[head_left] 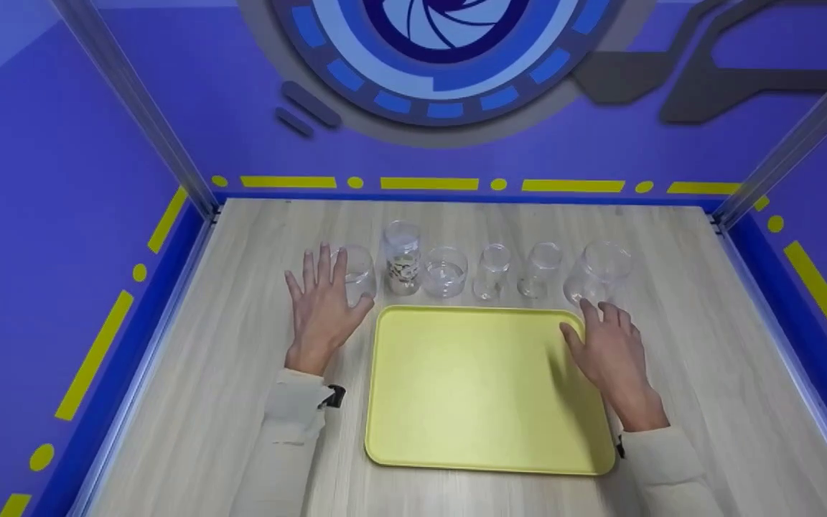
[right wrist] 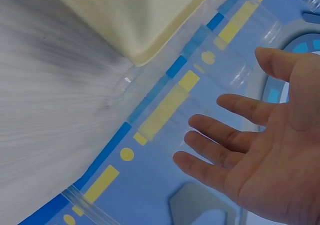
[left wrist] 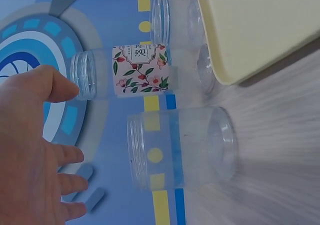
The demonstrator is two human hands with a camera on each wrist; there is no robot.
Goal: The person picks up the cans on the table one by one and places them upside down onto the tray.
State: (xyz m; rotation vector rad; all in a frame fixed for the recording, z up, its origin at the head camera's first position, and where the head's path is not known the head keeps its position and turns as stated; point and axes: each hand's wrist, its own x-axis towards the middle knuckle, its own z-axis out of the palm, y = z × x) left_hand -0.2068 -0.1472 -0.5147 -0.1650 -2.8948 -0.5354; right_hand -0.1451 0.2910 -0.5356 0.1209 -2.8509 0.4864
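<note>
My left hand point(head_left: 322, 309) is spread and holds nothing, just in front of and left of a clear wide-mouthed jar point(head_left: 360, 276). In the left wrist view a gap shows between the fingers and that jar point(left wrist: 182, 150). Beside it stands a tall clear jar with a floral label point(head_left: 404, 267). My right hand point(head_left: 613, 359), with fingers slightly bent and nothing in them, hovers over the right edge of a yellow tray point(head_left: 485, 388). Just beyond its fingertips is a wide clear vessel point(head_left: 604, 269); whether they touch is hard to tell.
Between the outer vessels stand a low clear jar point(head_left: 445, 274) and two slim clear glasses point(head_left: 492, 271), all in one row behind the tray. Blue-purple panels point(head_left: 169, 143) with metal corner posts point(head_left: 133, 93) enclose the wooden table point(head_left: 205, 402) at the back and sides.
</note>
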